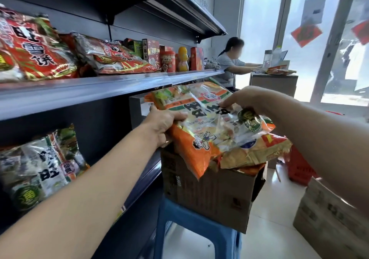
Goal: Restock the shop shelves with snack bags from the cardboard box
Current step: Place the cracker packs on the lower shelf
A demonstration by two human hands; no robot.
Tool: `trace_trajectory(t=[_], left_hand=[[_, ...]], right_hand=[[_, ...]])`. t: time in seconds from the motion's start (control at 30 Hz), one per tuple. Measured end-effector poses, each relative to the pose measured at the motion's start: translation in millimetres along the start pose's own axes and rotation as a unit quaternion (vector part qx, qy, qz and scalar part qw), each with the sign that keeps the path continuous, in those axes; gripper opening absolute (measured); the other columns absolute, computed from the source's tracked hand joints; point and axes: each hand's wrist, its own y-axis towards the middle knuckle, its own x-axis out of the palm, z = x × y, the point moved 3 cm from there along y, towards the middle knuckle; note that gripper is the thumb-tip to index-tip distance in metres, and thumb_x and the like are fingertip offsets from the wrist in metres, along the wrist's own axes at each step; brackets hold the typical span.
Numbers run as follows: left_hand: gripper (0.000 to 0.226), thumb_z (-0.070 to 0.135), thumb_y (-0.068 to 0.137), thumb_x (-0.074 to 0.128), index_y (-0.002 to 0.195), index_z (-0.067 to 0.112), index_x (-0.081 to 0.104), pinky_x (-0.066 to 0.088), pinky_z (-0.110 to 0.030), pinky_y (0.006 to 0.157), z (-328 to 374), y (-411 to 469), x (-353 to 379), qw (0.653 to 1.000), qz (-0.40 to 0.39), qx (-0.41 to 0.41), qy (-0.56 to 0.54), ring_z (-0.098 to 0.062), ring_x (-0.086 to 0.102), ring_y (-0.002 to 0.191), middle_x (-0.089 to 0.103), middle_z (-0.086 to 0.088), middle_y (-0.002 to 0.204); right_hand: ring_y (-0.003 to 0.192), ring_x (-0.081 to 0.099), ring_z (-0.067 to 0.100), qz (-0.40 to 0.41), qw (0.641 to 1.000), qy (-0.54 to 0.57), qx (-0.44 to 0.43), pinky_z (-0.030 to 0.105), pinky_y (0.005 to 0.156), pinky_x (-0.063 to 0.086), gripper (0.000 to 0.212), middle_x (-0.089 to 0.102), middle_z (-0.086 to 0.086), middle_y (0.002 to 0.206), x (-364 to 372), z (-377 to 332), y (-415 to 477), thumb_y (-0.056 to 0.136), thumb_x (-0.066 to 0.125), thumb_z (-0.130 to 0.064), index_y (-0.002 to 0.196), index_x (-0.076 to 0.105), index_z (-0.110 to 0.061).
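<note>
A large orange and clear snack bag (pixel 201 123) hangs tilted above the open cardboard box (pixel 211 191). My left hand (pixel 162 124) grips the bag's left edge, thumb on top. My right hand (pixel 249 100) holds its upper right part, fingers curled over it. Another yellow-orange bag (pixel 257 151) sticks out of the box under it. The box stands on a blue plastic stool (pixel 191 226) beside the dark shelving. On the lower shelf at left lies a green and white snack bag (pixel 42 167). Red snack bags (pixel 36 47) fill the shelf above.
The middle shelf's grey front rail (pixel 99 88) runs just above the held bag. Tins and boxes (pixel 169 59) stand at that shelf's far end. A person (pixel 231 63) sits at a counter behind. A second cardboard box (pixel 329 216) and a red basket (pixel 299 169) are on the floor at right.
</note>
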Motion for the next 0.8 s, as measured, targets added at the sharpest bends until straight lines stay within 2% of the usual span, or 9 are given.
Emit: trace_trajectory(t=[0.07, 0.13, 0.2, 0.3, 0.33, 0.47, 0.63, 0.73, 0.8], left_hand=[[0.074, -0.003, 0.071, 0.074, 0.131, 0.020, 0.036, 0.053, -0.060, 0.073, 4, -9, -18, 1.000, 0.003, 0.012, 0.010, -0.033, 0.068, 0.086, 0.067, -0.015, 0.112], [0.067, -0.008, 0.074, 0.068, 0.130, 0.013, 0.038, 0.058, -0.049, 0.059, 7, -16, -40, 1.000, 0.011, 0.020, 0.004, -0.029, 0.068, 0.076, 0.067, -0.015, 0.106], [0.056, -0.009, 0.076, 0.064, 0.126, 0.007, 0.046, 0.057, -0.041, 0.047, 6, -23, -64, 1.000, 0.019, 0.001, 0.004, -0.025, 0.068, 0.069, 0.067, -0.017, 0.102], [0.012, -0.002, 0.082, 0.058, 0.091, 0.006, 0.060, 0.059, -0.038, 0.054, 1, -37, -105, 0.998, 0.024, -0.045, 0.033, -0.025, 0.064, 0.069, 0.067, -0.015, 0.091], [0.009, 0.001, 0.084, 0.057, 0.080, 0.009, 0.058, 0.058, -0.036, 0.058, -3, -43, -119, 0.997, 0.028, -0.062, 0.045, -0.024, 0.062, 0.067, 0.064, -0.012, 0.083], [0.015, 0.002, 0.084, 0.057, 0.071, 0.010, 0.055, 0.050, -0.038, 0.079, -21, -61, -179, 0.993, 0.058, -0.093, 0.045, -0.025, 0.056, 0.069, 0.060, -0.009, 0.077], [0.007, -0.002, 0.085, 0.058, 0.082, 0.004, 0.059, 0.054, -0.038, 0.071, -48, -87, -241, 0.982, 0.125, -0.128, 0.055, -0.028, 0.062, 0.071, 0.066, -0.013, 0.079], [0.014, -0.002, 0.081, 0.065, 0.089, 0.008, 0.059, 0.056, -0.040, 0.073, -52, -99, -273, 0.976, 0.176, -0.102, 0.076, -0.027, 0.066, 0.072, 0.070, -0.012, 0.081], [0.030, 0.001, 0.079, 0.070, 0.101, 0.015, 0.055, 0.057, -0.039, 0.070, -50, -104, -286, 0.973, 0.194, -0.080, 0.094, -0.026, 0.068, 0.077, 0.070, -0.011, 0.091]], right_hand=[[0.081, 0.058, 0.025, 0.004, 0.999, -0.026, -0.030, 0.033, 0.072, 0.050, 0.027, 0.059, 0.011, 0.097, 8, -15, -10, 0.082, 0.072, -0.023, 0.095, 0.060, -0.002], [0.065, 0.044, 0.014, -0.008, 0.996, -0.053, -0.064, 0.023, 0.057, 0.036, 0.021, 0.051, 0.004, 0.079, 22, -30, -20, 0.085, 0.069, -0.021, 0.076, 0.054, -0.009], [0.064, 0.042, 0.014, -0.025, 0.993, -0.077, -0.091, 0.025, 0.053, 0.033, 0.023, 0.048, 0.002, 0.077, 40, -47, -29, 0.085, 0.068, -0.021, 0.073, 0.051, -0.012], [0.067, 0.047, 0.018, -0.089, 0.982, -0.130, -0.108, 0.024, 0.057, 0.038, 0.023, 0.051, 0.004, 0.077, 75, -70, -40, 0.091, 0.061, -0.023, 0.075, 0.050, -0.011], [0.066, 0.046, 0.017, -0.109, 0.977, -0.144, -0.113, 0.024, 0.059, 0.037, 0.024, 0.051, 0.004, 0.075, 87, -76, -42, 0.092, 0.060, -0.024, 0.074, 0.049, -0.012], [0.051, 0.040, 0.014, -0.130, 0.964, -0.161, -0.164, 0.022, 0.051, 0.034, 0.027, 0.047, 0.004, 0.064, 137, -95, -52, 0.087, 0.067, -0.025, 0.067, 0.052, -0.012], [0.049, 0.045, 0.014, -0.176, 0.954, -0.169, -0.174, 0.022, 0.045, 0.038, 0.026, 0.053, 0.006, 0.066, 216, -96, -55, 0.087, 0.067, -0.023, 0.070, 0.055, -0.008], [0.064, 0.056, 0.023, -0.187, 0.964, -0.120, -0.148, 0.032, 0.062, 0.052, 0.024, 0.057, 0.012, 0.076, 267, -86, -45, 0.089, 0.065, -0.020, 0.074, 0.055, -0.004], [0.065, 0.058, 0.026, -0.193, 0.975, -0.016, -0.105, 0.035, 0.072, 0.054, 0.027, 0.057, 0.013, 0.074, 296, -77, -33, 0.088, 0.067, -0.017, 0.068, 0.052, -0.006]])
